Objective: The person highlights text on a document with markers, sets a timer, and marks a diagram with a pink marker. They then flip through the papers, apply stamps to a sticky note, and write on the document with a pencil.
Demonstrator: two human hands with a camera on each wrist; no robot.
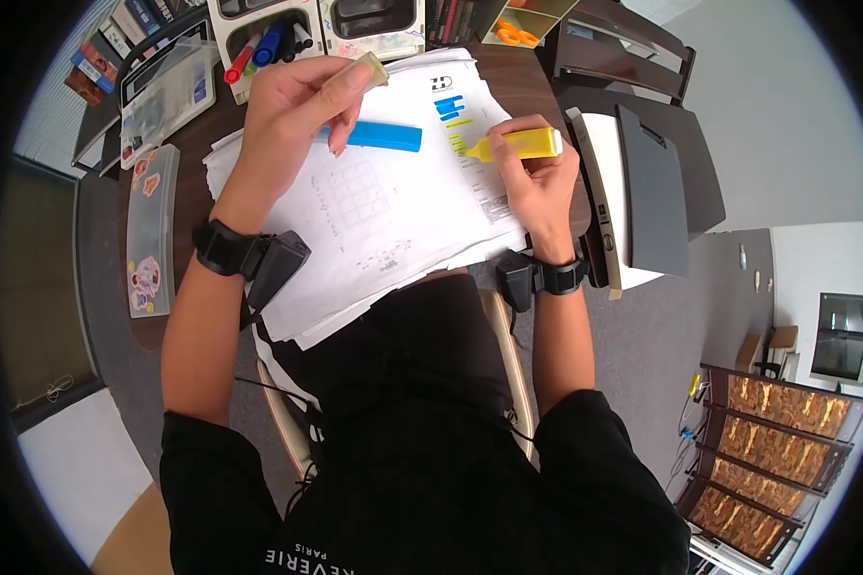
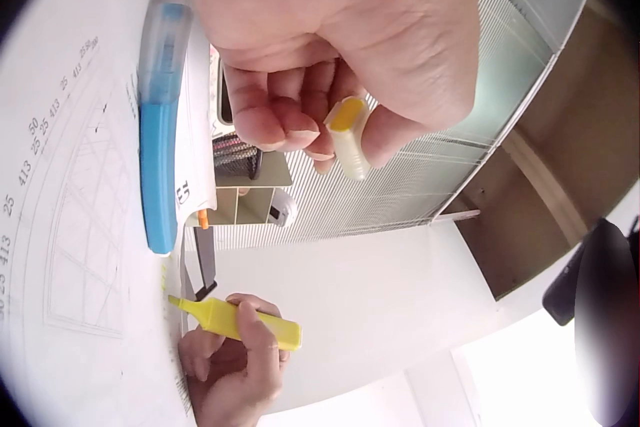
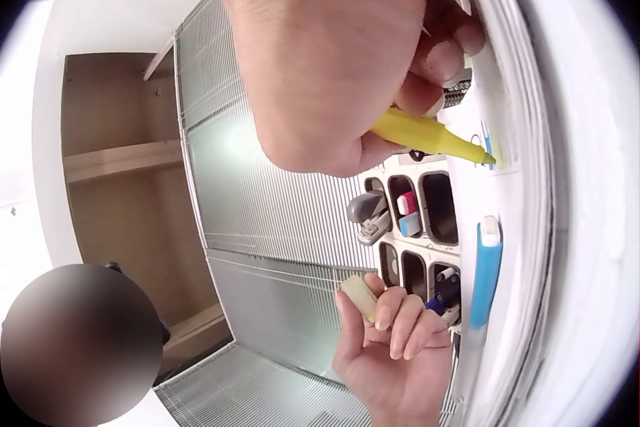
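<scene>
My right hand (image 1: 539,182) grips a yellow highlighter (image 1: 527,145), its tip at short yellow marks on the printed sheet (image 1: 422,206). In the right wrist view the yellow tip (image 3: 470,152) touches or nearly touches the paper. Above the sheet's left part, my left hand (image 1: 292,120) pinches a pale translucent cap (image 1: 372,70) between thumb and fingers. The cap's yellow inside (image 2: 347,115) shows in the left wrist view. A blue highlighter (image 1: 384,136) with its clear cap on lies on the paper just beyond the left hand. Blue strokes (image 1: 450,106) mark the sheet above the yellow ones.
Behind the papers stands a white organizer (image 1: 372,43) with pens, beside a beige box holding orange scissors (image 1: 516,34). A clear sticker-covered case (image 1: 151,235) lies at the table's left edge. To the right are a binder (image 1: 650,192) and dark chairs (image 1: 623,57).
</scene>
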